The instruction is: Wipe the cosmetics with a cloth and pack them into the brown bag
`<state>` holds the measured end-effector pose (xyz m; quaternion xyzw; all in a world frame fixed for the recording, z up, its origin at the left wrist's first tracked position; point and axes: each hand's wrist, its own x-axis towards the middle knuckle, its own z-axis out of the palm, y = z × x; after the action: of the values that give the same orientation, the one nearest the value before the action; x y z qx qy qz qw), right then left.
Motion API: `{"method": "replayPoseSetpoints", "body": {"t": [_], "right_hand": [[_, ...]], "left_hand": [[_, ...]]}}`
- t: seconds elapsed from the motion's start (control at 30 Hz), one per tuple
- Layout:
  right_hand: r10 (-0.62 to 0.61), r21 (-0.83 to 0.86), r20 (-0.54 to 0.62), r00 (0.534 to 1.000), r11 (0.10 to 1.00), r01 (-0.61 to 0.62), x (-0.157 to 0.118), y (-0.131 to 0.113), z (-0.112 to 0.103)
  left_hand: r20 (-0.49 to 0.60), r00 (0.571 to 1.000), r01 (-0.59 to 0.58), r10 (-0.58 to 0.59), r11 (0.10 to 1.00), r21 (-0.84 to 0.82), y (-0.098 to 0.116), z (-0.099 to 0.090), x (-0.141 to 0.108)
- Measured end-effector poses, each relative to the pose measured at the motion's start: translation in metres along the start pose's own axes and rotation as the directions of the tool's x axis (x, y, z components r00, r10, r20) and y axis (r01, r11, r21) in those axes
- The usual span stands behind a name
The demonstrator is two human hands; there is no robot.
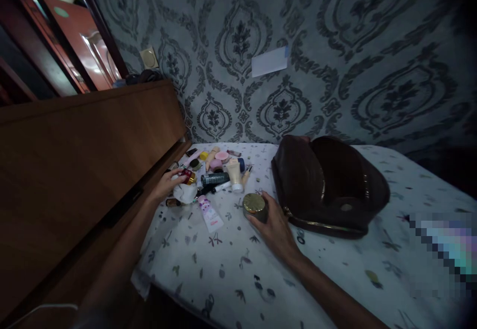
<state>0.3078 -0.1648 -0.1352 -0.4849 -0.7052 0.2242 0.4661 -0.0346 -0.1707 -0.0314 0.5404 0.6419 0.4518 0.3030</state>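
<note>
My right hand (275, 222) is closed around a round cosmetic jar (254, 205) with a gold lid, at the middle of the bed. At the left, my left hand (167, 186) has its fingers on a small red and gold jar (189, 176) among a spread of cosmetics. Close to that hand are a crumpled white item (185, 193) and a small brown bottle (173, 203). A white and purple tube (209, 214) lies in front of them. Farther right are a dark bottle (215, 178) and a cream tube with a white cap (235, 176).
A dark brown bag (298, 185) lies unzipped on the patterned sheet (238, 274), to the right of my right hand. A wooden board (93, 170) rises along the left side. Behind stands a patterned wall (238, 100). Something blurred out (447, 249) is at the far right.
</note>
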Motion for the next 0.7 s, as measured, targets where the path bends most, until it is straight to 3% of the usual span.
{"method": "replayPoseSetpoints", "body": {"t": [0.1, 0.2, 0.37, 0.47, 0.57, 0.63, 0.7], "right_hand": [[-0.151, -0.027, -0.039, 0.988, 0.988, 0.15, -0.005, -0.016, -0.008], [-0.246, 0.128, 0.069, 0.967, 0.963, 0.236, -0.014, -0.041, -0.015], [-0.099, 0.497, 0.262, 0.96, 0.867, -0.046, -0.029, -0.068, -0.009], [-0.047, 0.535, 0.302, 0.952, 0.835, -0.128, -0.037, -0.066, -0.009], [-0.017, 0.46, 0.28, 0.96, 0.88, -0.118, -0.046, -0.058, -0.014], [-0.059, 0.335, 0.228, 0.972, 0.942, -0.021, -0.052, -0.055, -0.018], [-0.123, 0.174, 0.227, 0.966, 0.981, 0.084, -0.055, -0.055, -0.021]], "left_hand": [[0.087, 0.996, 0.012, 0.005, 0.981, -0.192, 0.012, 0.024, -0.022], [0.179, 0.984, 0.046, 0.013, 0.945, -0.324, 0.018, 0.062, -0.047], [0.383, 0.922, 0.122, 0.054, 0.898, -0.422, 0.025, 0.116, -0.088], [0.422, 0.903, 0.097, 0.084, 0.915, -0.391, 0.026, 0.122, -0.103], [0.396, 0.918, 0.148, -0.018, 0.942, -0.3, 0.022, 0.113, -0.109], [0.297, 0.949, 0.198, -0.111, 0.939, -0.281, 0.02, 0.105, -0.111], [0.131, 0.985, 0.144, -0.112, 0.952, -0.271, 0.019, 0.101, -0.114]]}}
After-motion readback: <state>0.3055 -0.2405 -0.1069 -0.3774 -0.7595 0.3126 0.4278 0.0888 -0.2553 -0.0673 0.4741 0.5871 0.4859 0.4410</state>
